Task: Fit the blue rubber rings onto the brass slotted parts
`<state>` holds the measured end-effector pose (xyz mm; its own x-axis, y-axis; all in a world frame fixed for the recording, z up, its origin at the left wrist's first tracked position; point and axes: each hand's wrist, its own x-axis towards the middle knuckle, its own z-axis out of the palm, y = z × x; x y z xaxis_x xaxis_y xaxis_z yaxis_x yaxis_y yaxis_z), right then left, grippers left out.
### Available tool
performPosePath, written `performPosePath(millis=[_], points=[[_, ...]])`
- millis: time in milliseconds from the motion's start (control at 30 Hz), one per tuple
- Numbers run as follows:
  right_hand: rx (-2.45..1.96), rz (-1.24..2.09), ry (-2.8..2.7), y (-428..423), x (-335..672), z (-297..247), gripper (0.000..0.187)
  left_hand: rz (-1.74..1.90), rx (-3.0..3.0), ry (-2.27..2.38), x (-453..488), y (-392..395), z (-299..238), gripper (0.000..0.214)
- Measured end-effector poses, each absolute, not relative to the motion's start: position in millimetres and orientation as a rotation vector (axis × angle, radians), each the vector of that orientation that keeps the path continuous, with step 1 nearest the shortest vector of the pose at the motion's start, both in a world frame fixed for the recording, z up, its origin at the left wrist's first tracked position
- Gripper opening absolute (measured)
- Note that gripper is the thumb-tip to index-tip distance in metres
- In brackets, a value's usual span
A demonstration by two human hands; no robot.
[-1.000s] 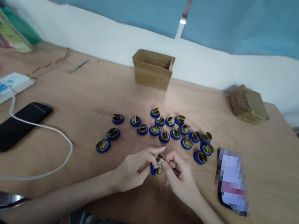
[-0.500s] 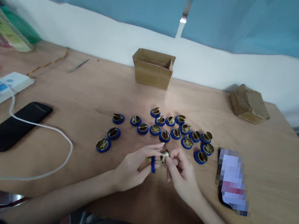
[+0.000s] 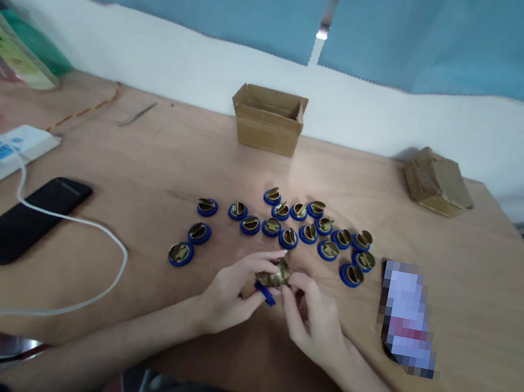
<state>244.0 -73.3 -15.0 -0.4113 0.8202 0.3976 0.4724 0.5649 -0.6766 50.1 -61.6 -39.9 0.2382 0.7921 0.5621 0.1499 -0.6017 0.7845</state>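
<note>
Tabletop (image 3: pixel 171 163), brassy fitting (image 3: pixel 274 278), pixelated screen (image 3: pixel 406 313)

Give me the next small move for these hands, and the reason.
Probably have the right hand gently ease the brass piece toward the blue ring: it seems tilted against the ring, the right hand pinches its edge, and the left hand holds the ring. Whether the two are joined is hidden.

Ahead of the left hand (image 3: pixel 230 295) and right hand (image 3: pixel 321 321), scattered discs (image 3: pixel 271 227) bar most low reaches toward the box (image 3: pixel 267 137). Beyond them I see open table (image 3: pixel 188 156). Leftward, a lane runs between discs and looped cable (image 3: pixel 124 251); rightward, a phone (image 3: pixel 407 313) obstructs, with room between it and the carton (image 3: pixel 439 183).
</note>
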Motion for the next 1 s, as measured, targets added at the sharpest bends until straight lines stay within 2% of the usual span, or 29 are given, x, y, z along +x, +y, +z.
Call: performPosePath(millis=[267,700,1000], points=[[-0.904,0.466,-2.176,-73.8,245.3,-10.5,0.034,1.491,1.822,0.828,52.8,-62.1,-50.4,0.045],[-1.001,0.547,-2.153,-71.2,244.7,-11.6,0.03,1.529,1.799,0.82,52.4,-62.3,-52.9,0.052],[-1.026,0.509,-2.163,-69.3,243.8,-10.1,0.028,1.512,1.811,0.814,52.2,-62.9,-52.4,0.046]])
